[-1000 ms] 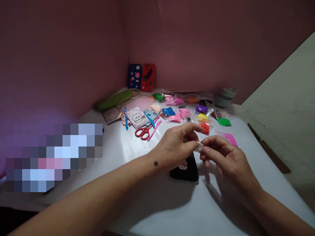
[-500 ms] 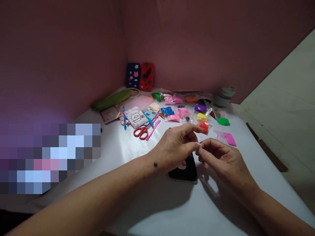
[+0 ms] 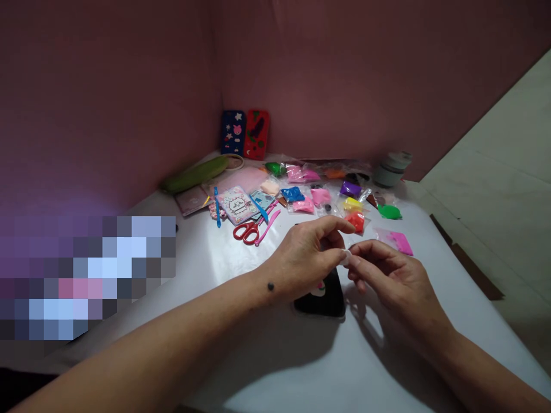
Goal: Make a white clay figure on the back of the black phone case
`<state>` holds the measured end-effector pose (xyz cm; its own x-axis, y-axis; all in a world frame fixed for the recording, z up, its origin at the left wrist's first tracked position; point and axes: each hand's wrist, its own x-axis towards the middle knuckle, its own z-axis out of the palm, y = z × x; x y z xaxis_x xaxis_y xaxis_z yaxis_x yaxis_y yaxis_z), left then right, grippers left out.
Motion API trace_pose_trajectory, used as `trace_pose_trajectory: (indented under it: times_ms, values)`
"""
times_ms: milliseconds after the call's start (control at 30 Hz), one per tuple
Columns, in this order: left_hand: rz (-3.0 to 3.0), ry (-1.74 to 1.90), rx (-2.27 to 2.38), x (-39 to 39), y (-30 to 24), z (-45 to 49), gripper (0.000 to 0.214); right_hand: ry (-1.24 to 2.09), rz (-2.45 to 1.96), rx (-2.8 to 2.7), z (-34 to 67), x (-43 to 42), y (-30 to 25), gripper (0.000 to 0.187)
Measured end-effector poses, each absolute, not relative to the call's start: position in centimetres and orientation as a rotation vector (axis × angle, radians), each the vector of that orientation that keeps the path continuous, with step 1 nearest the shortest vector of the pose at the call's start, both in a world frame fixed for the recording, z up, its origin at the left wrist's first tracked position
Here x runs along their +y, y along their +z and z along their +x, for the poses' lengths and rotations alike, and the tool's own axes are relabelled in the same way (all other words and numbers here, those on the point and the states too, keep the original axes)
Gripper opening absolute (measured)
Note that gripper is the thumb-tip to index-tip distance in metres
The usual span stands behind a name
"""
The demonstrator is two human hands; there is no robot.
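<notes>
My left hand (image 3: 305, 255) and my right hand (image 3: 394, 281) meet over the white table (image 3: 275, 355), fingertips pinched together on a small white piece of clay (image 3: 345, 257). Both hands are closed on it. Directly under them lies a black phone case (image 3: 325, 298) with a small pink and white decoration, partly hidden by my left hand.
Behind the hands lie several bags of coloured clay (image 3: 327, 195), red scissors (image 3: 247, 229), blue and pink modelling tools (image 3: 267, 221), a sticker card (image 3: 236, 203), a green pouch (image 3: 196, 174), a grey tape roll (image 3: 390, 169), a pink bag (image 3: 398, 241). Two decorated phone cases (image 3: 246, 133) lean on the wall.
The white piece has been squeezed smaller between my fingertips. My hands stay in nearly the same place above the black case.
</notes>
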<state>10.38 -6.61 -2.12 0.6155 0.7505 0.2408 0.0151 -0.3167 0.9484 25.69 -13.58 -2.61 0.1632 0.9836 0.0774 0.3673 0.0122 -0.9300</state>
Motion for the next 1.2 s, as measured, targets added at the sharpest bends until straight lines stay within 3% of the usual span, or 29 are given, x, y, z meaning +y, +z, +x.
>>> trace_pose_trajectory:
  times_ms: [200, 1200]
  values:
    - [1.645, 0.874, 0.594, -6.67, -2.17, 10.47, 0.028, 0.919, -1.548, -1.334, 25.76, -13.44, -2.75, 0.023]
    - [1.626, 0.813, 0.576, -6.83, -2.16, 10.55, 0.027, 0.799, -1.549, -1.446, 25.33, -13.67, -2.16, 0.020]
